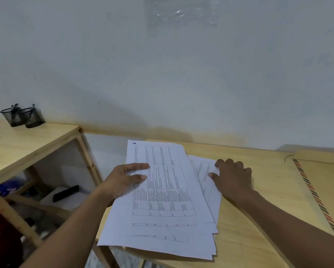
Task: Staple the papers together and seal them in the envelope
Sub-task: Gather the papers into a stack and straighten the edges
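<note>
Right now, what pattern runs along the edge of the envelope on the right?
Diagonal red and dark stripes along the edge of the tan envelope, seen in the head view.

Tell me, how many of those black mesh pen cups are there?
2: one mesh cup at the shelf unit's far left corner, its twin touching it on the right. None else visible.

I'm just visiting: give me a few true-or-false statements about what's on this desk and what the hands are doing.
1. The left hand grips the edge of the top printed sheet. True.
2. The papers are neatly squared. False: they are fanned out unevenly.
3. The right hand holds a stapler. False: it rests on the lower sheets.
4. A striped-edge envelope lies on the desk to the right. True.
5. Two mesh pen cups stand on the shelf unit. True.
</note>
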Tool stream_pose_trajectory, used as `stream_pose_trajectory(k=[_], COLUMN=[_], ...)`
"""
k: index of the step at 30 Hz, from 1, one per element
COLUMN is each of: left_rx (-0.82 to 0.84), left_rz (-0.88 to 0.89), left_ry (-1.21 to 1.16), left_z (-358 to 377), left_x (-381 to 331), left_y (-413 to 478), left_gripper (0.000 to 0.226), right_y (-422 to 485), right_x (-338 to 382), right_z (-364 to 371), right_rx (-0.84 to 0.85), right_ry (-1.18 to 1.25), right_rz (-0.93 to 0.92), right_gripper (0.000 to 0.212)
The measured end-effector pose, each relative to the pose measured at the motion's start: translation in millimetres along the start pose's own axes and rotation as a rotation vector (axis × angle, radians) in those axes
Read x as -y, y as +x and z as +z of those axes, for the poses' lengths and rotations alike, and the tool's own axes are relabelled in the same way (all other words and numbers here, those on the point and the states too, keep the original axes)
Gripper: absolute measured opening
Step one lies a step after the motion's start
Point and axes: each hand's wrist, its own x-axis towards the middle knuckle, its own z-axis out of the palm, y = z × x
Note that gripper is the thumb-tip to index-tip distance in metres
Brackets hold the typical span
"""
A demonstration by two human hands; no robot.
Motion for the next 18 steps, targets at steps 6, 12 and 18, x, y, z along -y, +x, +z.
stream_pose_trajectory(k=[6,12,18], left_rx=[0.017,0.049,-0.010], left_rz=[-0.007,0.031,0.097], left_ry=[-0.042,-0.122,-0.166], left_z=[1,16,36], left_x=[5,3,7], left_y=[10,9,19], left_gripper=[0.035,0.035,0.029], right_y=[-8,-8,-1], right_x=[12,16,16], right_z=[4,-4,-39], right_rx=[-0.056,-0.091,0.025], right_ry=[0.137,0.874,1.423], right_rz=[0.009,-0.013,0.091], right_gripper=[0.031,0.035,0.032])
